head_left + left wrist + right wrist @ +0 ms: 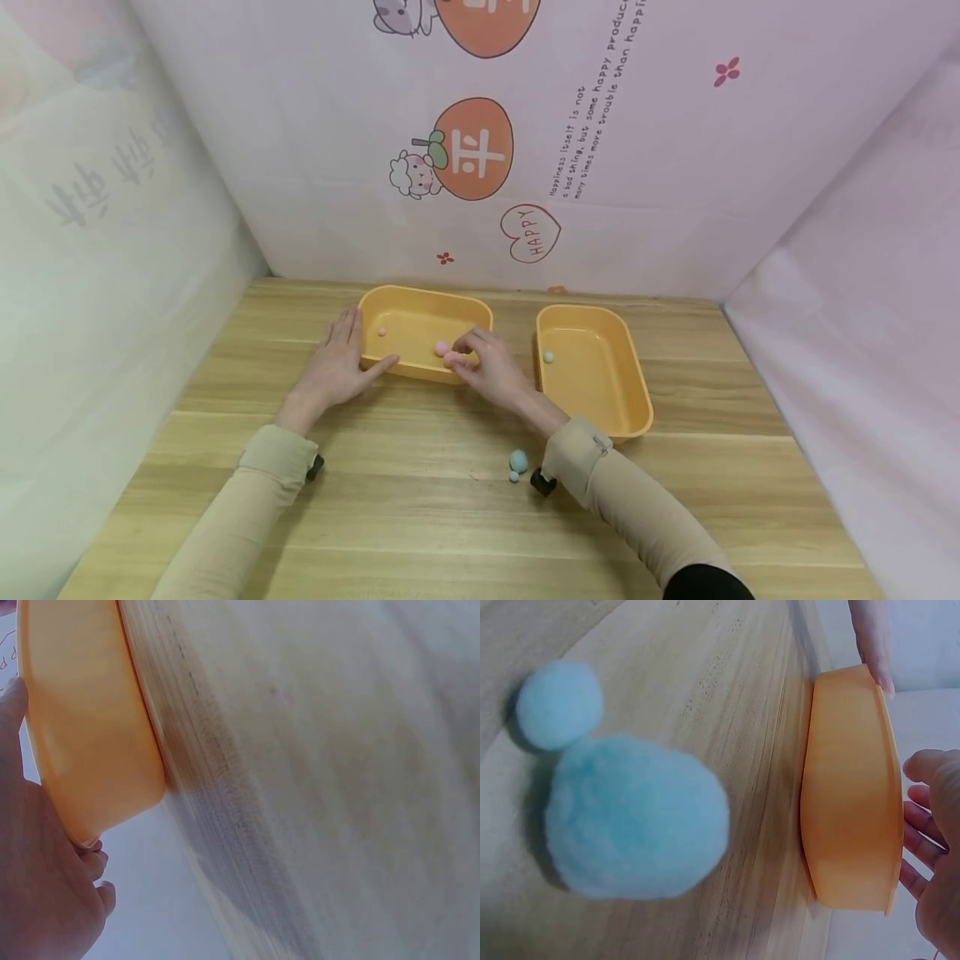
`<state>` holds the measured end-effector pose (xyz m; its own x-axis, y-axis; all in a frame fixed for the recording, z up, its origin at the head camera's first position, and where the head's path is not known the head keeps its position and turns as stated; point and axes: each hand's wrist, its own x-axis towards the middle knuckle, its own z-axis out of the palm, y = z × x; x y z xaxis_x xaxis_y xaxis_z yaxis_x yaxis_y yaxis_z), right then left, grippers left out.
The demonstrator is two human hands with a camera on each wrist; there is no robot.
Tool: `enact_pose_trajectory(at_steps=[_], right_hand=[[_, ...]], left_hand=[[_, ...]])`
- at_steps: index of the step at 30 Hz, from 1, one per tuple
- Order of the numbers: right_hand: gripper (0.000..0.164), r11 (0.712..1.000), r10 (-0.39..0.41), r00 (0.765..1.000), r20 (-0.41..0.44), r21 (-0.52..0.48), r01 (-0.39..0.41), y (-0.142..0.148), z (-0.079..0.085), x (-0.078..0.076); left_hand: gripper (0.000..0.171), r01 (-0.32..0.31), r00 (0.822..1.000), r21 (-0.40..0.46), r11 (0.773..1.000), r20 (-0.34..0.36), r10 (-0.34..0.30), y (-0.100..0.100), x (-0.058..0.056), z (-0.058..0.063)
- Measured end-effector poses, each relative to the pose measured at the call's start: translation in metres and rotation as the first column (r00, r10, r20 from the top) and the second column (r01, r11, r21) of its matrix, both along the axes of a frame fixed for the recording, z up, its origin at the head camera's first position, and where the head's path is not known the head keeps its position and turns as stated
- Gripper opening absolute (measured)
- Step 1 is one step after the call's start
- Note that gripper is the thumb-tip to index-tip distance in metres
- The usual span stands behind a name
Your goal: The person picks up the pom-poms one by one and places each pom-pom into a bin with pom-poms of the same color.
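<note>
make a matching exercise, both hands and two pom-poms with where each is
1. left hand
2. right hand
3. largest blue pom-pom
4. smallest pink pom-pom

A. on the table, beside a smaller blue pom-pom
B. left end of the left tray
C. in the left tray, apart from other pink pom-poms
D. right end of the left tray

Pairs: 1-B, 2-D, 3-A, 4-C
</note>
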<state>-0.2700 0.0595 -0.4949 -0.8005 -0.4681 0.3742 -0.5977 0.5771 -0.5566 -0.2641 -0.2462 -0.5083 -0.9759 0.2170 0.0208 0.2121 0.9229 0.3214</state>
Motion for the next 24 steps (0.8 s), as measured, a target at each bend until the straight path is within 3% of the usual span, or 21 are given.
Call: enact_pose_trajectory(at_steps=[12, 24], right_hand=[[0.017, 0.999, 0.051, 0.994, -0.097, -0.004, -0.052, 0.022, 0.003, 0.017], [0.05, 0.993, 0.015, 0.987, -0.158, 0.116, 0.003, 0.064, 0.01, 0.041]], left_hand=[[0.119, 0.0, 1.0, -0.004, 1.0, -0.008, 0.0, 0.003, 0.004, 0.005], [0.119, 0.0, 1.0, -0.01, 1.0, -0.018, 0.0, 0.004, 0.002, 0.002]])
